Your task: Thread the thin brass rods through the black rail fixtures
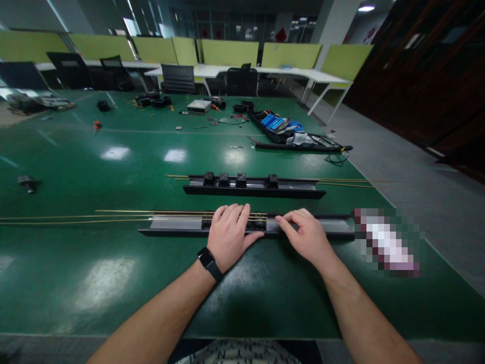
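Note:
A long black metal channel with a pale grey inner floor lies crosswise before me. Black blocks sit inside it, partly hidden by my fingers. Thin brass-coloured rods run in from the left, pass under or through my left hand's grip and end at the right block. My left hand, with a black watch on the wrist, spans the channel, fingers over the blocks and far edge, thumb along the near edge. My right hand is closed in a pinch just right of the rod ends; anything between the fingertips is too small to see.
Behind lies a second channel with several black blocks and rods. A blurred pale object is at the right. Farther back are a black bag with blue items, a white box and a metal part on the green table.

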A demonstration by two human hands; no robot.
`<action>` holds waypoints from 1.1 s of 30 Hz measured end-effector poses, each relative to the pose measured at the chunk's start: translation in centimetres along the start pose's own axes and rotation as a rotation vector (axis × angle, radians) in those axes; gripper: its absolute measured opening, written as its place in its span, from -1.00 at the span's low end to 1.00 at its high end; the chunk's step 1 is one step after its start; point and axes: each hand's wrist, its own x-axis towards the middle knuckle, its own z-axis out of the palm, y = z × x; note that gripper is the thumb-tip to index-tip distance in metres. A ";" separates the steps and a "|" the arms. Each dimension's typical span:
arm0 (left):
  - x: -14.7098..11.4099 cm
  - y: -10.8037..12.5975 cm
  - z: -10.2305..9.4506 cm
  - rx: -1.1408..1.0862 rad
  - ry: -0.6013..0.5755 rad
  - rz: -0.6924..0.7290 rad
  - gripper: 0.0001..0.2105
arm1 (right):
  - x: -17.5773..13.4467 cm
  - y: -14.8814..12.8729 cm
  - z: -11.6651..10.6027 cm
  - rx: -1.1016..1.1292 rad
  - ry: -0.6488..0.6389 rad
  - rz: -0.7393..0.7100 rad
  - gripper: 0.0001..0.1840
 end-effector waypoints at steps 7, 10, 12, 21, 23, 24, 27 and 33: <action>0.0 -0.1 0.1 0.002 0.011 0.013 -0.36 | -0.1 0.5 -0.6 -0.032 0.035 0.027 -0.61; 0.0 -0.1 0.1 0.001 0.007 0.003 -0.36 | -0.1 0.5 -0.6 -0.049 0.046 0.028 -0.63; 0.0 -0.1 0.1 -0.002 -0.001 -0.004 -0.36 | -0.1 0.4 -0.4 -0.060 0.051 0.013 -0.66; 0.0 -0.1 0.1 0.003 -0.005 0.007 -0.36 | -0.2 0.3 0.0 -0.089 0.029 -0.025 -0.65; 0.0 -0.1 0.1 0.007 -0.003 0.010 -0.36 | -0.2 0.4 -0.2 -0.097 0.030 -0.014 -0.64; 0.0 -0.1 0.1 0.009 -0.002 0.010 -0.36 | -0.2 0.5 -0.4 -0.101 0.032 -0.009 -0.63; 0.0 -0.1 0.0 0.011 -0.001 0.011 -0.36 | -0.2 0.4 -0.6 -0.108 0.039 -0.001 -0.61; 0.0 0.0 -0.1 0.006 -0.011 0.001 -0.36 | -0.2 -0.1 -0.2 -0.137 0.068 -0.057 -0.74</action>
